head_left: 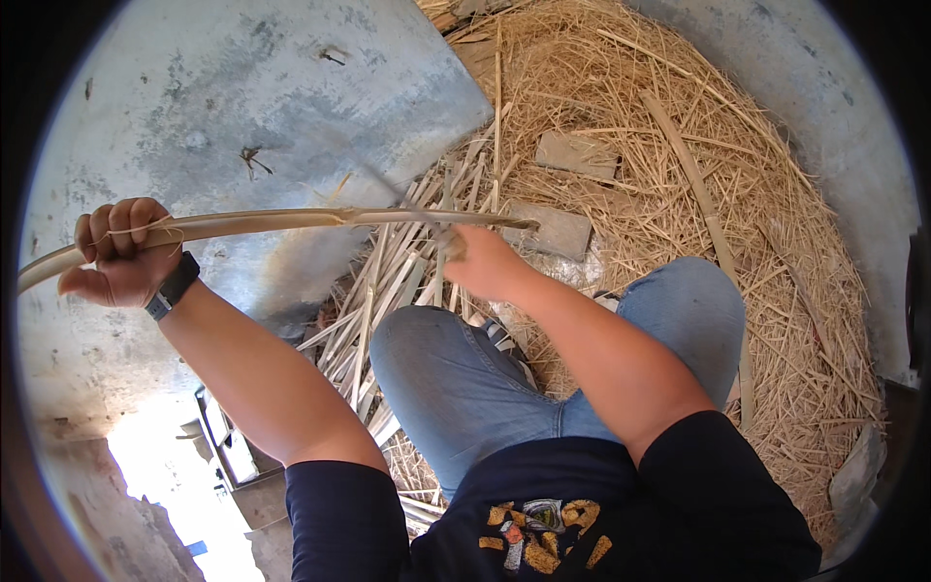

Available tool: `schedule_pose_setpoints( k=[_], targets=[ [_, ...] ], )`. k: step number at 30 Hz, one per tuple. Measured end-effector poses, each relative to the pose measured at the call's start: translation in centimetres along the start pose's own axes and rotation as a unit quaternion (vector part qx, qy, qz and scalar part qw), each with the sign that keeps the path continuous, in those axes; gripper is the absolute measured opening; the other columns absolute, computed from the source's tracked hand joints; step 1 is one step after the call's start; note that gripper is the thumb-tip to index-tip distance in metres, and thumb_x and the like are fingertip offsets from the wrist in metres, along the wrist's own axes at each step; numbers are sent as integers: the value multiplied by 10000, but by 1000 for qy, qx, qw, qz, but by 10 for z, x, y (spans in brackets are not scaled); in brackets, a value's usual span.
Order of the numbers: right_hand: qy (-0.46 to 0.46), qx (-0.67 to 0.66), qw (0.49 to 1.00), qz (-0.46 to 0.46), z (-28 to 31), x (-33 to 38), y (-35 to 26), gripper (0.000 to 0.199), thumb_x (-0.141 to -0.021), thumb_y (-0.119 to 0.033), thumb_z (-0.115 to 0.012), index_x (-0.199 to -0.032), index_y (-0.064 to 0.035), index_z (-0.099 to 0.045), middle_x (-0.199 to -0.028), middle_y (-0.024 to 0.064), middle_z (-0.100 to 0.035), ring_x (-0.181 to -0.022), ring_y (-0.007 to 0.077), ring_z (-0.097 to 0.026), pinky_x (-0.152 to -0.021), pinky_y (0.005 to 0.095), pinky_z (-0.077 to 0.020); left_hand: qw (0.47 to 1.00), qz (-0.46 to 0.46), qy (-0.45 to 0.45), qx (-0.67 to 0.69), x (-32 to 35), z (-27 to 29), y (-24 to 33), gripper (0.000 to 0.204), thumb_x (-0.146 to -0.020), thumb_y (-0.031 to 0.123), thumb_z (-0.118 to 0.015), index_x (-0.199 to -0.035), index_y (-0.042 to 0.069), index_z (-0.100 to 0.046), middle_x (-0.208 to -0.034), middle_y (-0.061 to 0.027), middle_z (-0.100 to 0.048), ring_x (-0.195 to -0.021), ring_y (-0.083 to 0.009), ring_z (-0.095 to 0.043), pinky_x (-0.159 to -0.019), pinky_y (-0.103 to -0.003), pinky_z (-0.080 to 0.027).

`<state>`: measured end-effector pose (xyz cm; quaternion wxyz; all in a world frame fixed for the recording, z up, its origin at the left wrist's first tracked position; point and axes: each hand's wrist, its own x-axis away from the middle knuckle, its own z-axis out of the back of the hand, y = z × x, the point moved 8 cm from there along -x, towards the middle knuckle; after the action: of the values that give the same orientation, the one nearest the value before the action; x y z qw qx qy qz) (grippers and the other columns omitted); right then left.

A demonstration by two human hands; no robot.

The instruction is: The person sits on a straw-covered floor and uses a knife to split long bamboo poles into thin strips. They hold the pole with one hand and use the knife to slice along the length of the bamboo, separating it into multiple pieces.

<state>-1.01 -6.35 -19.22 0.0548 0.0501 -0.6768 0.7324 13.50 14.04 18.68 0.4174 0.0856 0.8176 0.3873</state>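
A long, split length of bamboo (281, 220) stretches across in front of me, bending down toward the left edge. My left hand (121, 254), with a dark watch on the wrist, is wrapped around its left part. Near the bamboo's right end, my right hand (485, 264) is closed on the handle of a knife (390, 187). The knife's thin blade is smeared by motion and slants up and left across the bamboo; whether it touches the bamboo I cannot tell. A node shows midway along the bamboo, and its right tip looks rough.
Thin shavings (621, 87) heap along the right and far side against a curved grey wall (815, 87). Split strips (378, 291) lie beside my left knee. Flat blocks (553, 231) sit among shavings, and another bamboo piece (693, 175) lies at right. A blotchy wall (223, 87) stands left.
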Motion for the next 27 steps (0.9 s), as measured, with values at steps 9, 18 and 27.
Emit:
schedule_pose_setpoints(
  k=[9, 18, 27],
  targets=[
    [11, 67, 997, -22, -9, 12, -7, 460, -828, -110, -629, -1260, 29, -561, -1079, 238, -680, -994, 371, -677, -885, 421, -546, 996, -23, 66, -53, -3, 24, 10, 535, -586, 441, -946, -602, 219, -460, -501, 120, -322, -457, -40, -232, -488, -220, -226],
    [87, 100, 979, -156, 15, 2, 104, 440, -819, -182, -654, -1219, -2, -613, -1046, 229, -685, -985, 397, -672, -881, 445, -544, 965, -81, 215, -130, 10, 42, 11, 494, -667, 362, -916, -596, 203, -454, -527, 87, -295, -467, -79, -243, -477, -238, -218],
    [114, 161, 969, -146, 9, 0, 136, 396, -835, -185, -620, -1190, -9, -635, -1128, 236, -665, -1066, 400, -644, -948, 439, -518, 938, -89, 283, -179, 15, 55, 5, 441, -845, 254, -798, -699, 167, -390, -567, 54, -245, -496, -100, -216, -481, -260, -210]
  ],
)
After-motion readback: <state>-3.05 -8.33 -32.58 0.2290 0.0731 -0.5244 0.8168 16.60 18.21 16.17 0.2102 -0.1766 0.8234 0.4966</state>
